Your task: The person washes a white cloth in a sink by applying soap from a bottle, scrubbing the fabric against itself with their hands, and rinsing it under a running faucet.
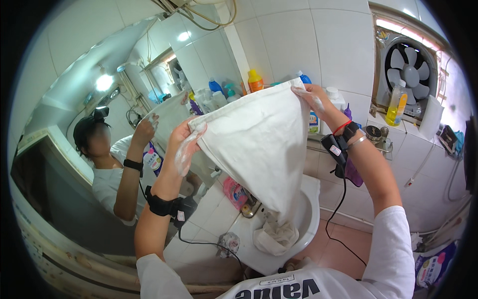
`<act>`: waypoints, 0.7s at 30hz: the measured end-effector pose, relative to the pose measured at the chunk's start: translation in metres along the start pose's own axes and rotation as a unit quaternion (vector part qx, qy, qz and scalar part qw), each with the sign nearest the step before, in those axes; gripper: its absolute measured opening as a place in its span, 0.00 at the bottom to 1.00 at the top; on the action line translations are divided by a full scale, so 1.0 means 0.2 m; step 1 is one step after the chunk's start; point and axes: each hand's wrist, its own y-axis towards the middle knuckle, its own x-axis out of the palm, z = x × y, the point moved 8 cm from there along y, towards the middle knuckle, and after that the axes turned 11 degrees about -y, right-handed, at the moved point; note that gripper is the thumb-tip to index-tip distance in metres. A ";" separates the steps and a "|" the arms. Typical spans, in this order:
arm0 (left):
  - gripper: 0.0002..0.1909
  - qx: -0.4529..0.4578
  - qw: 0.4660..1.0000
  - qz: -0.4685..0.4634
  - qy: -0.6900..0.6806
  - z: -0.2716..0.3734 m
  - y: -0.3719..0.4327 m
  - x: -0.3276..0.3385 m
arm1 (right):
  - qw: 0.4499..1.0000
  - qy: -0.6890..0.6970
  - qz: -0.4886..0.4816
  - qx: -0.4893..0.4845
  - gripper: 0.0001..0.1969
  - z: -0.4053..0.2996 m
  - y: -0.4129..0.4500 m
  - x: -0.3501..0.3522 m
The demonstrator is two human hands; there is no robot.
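A white cloth (257, 130) is spread between my two raised hands, its lower end hanging down into a white washbasin (312, 209). My left hand (186, 145), with soap suds on it, grips the cloth's upper left corner. The upper right corner is pinched in my right hand (312, 98), which also has suds on it. Bunched wet cloth (276, 237) lies in the basin below; whether it is all the same piece I cannot tell. Behind the basin is a metal faucet (251, 208), partly covered by the cloth.
A large mirror (209, 157) stands close at the left. Bottles, among them a yellow one (255, 80), line a shelf behind the cloth. A bottle of yellow liquid (396, 104) stands on the sill by an exhaust fan (410, 74). Black cables (341, 205) hang from both wrist devices.
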 end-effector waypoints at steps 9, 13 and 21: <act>0.13 -0.032 0.994 -0.081 0.067 0.05 -0.10 -0.10 | 0.993 0.079 0.024 -0.080 0.14 -0.13 -0.15 0.07; 0.17 -0.115 0.967 -0.153 0.166 0.02 -0.13 -0.13 | 0.993 0.082 -0.002 -0.083 0.13 -0.23 -0.24 0.14; 0.32 -0.313 0.847 -0.331 0.272 -0.10 -0.26 -0.07 | 0.986 0.007 -0.106 -0.126 0.10 -0.40 -0.32 0.37</act>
